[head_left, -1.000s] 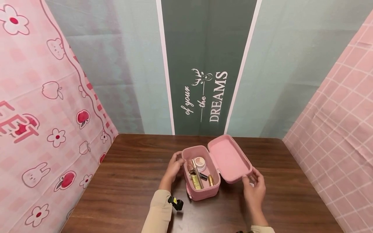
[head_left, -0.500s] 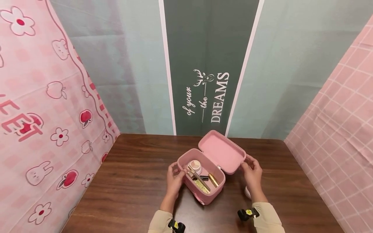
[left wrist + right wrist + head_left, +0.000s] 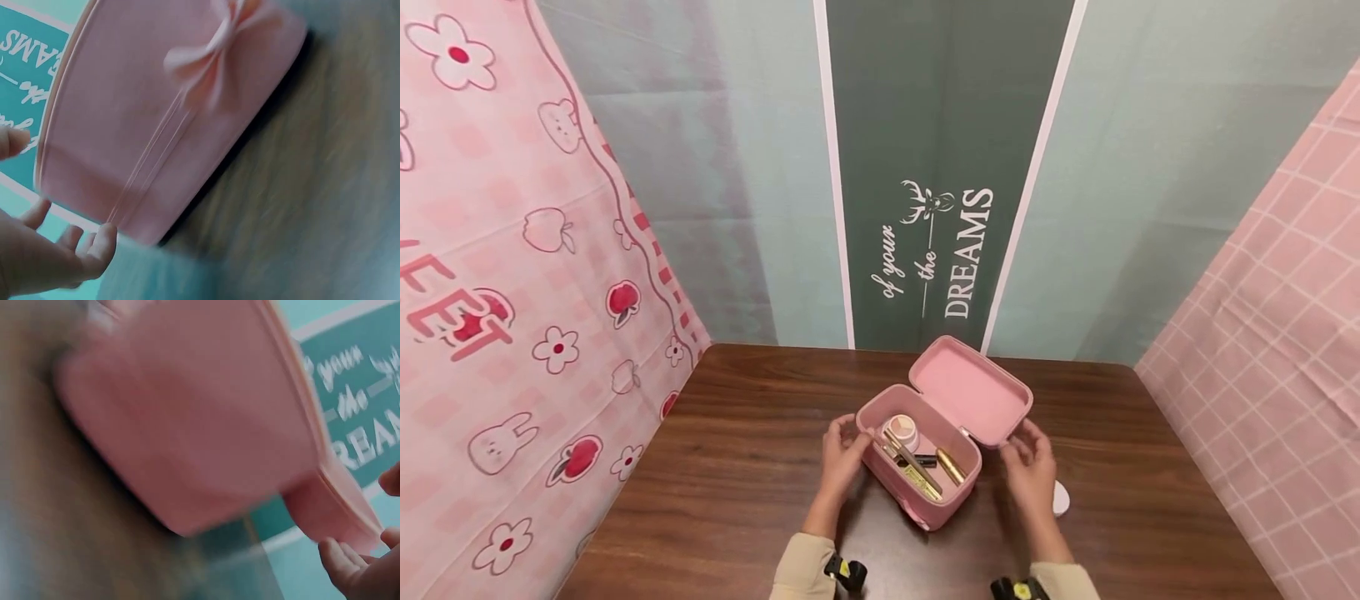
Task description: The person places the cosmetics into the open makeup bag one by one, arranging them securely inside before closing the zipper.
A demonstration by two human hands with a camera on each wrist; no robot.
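A pink makeup case (image 3: 957,502) stands on the table, its lid (image 3: 972,387) swung back to the far right. Inside lie a round three-colour powder jar (image 3: 899,432), a gold tube (image 3: 950,466), a black tube (image 3: 927,460) and a slim gold stick (image 3: 913,460) over a yellow-gold item (image 3: 922,482). My left hand (image 3: 842,458) touches the case's left corner with loosely spread fingers; the thumb stands apart in the left wrist view. My right hand's fingertips (image 3: 337,559) rest against the lid's near corner, the thumb held off. A bow (image 3: 212,69) decorates the case's side.
A small white disc (image 3: 1061,498) lies on the brown wooden table (image 3: 737,467), right of my right hand (image 3: 1030,471). Patterned pink cloths (image 3: 490,250) hang left and right, with a green lettered curtain (image 3: 940,125) behind the table's far edge.
The case has turned, its near end swinging right and its lid shifting left. Both hands moved with it; lately my right hand came left and nearer, uncovering the white disc.
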